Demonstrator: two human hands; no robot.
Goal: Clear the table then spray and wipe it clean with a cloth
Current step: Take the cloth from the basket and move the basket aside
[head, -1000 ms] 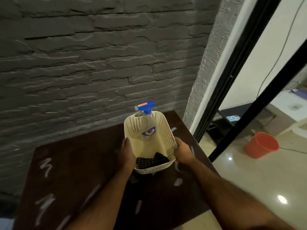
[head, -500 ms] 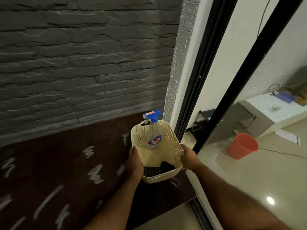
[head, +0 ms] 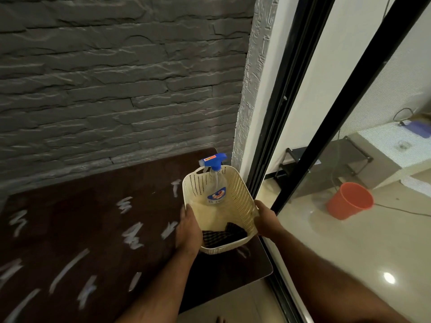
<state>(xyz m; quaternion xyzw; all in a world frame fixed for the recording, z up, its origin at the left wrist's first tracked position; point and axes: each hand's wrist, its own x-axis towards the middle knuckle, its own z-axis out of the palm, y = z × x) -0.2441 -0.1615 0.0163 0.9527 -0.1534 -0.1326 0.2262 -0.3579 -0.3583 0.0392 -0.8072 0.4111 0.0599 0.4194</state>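
Note:
A cream perforated plastic basket [head: 242,199] is at the right end of the dark brown table [head: 70,217]. Whether it rests on the table or is lifted I cannot tell. Inside it a clear spray bottle [head: 217,190] with a blue trigger head leans against the far wall, and a dark checked cloth [head: 224,235] lies at the near end. My left hand [head: 187,231] grips the basket's left side and my right hand [head: 265,220] grips its right side. White chalk-like streaks [head: 130,234] mark the tabletop.
A grey stone-brick wall [head: 116,89] runs behind the table. Just right of the basket stand a black door frame and glass pane [head: 303,136]. Beyond the glass are an orange bucket [head: 349,201] on a glossy floor and a low black stand [head: 293,162].
The basket, held by both hands, has shifted from the table's middle toward its right edge, near the glass door. My view has swung right.

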